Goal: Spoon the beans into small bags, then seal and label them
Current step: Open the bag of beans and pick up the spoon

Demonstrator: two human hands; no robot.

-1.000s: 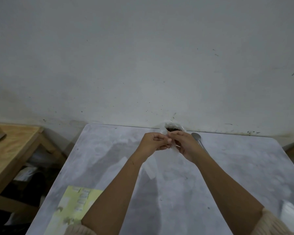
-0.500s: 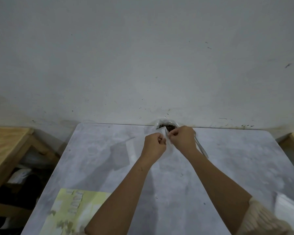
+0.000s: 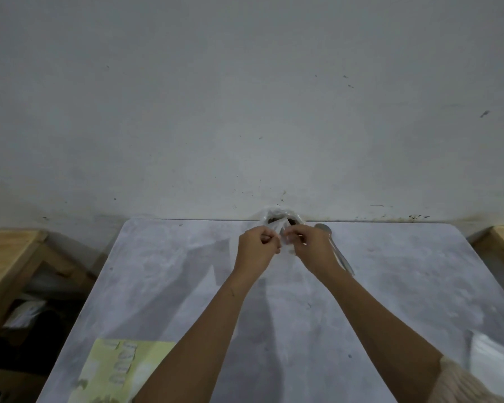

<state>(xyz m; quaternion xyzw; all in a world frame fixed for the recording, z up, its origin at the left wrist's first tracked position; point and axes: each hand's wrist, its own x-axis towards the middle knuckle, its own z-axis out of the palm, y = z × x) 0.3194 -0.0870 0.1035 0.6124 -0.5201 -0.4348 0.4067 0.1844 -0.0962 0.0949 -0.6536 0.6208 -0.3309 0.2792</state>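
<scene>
Grey and dusty, the table top (image 3: 163,286) runs up to a white wall, and the bean container (image 3: 280,217) stands at its far edge, against that wall. Just in front of the container a small clear bag (image 3: 282,232) is held above the table. Its rim is pinched by the left hand (image 3: 256,245) on one side and by the right hand (image 3: 312,248) on the other, with the fingers curled tightly on the film. A metal spoon (image 3: 336,253) lies just right of the container, partly hidden by the right hand.

The bag is judged very light, thin, soft and slippery, so it is best taken at the two rim edges. Compared with half a second earlier, the hands are seen slightly further apart.
</scene>
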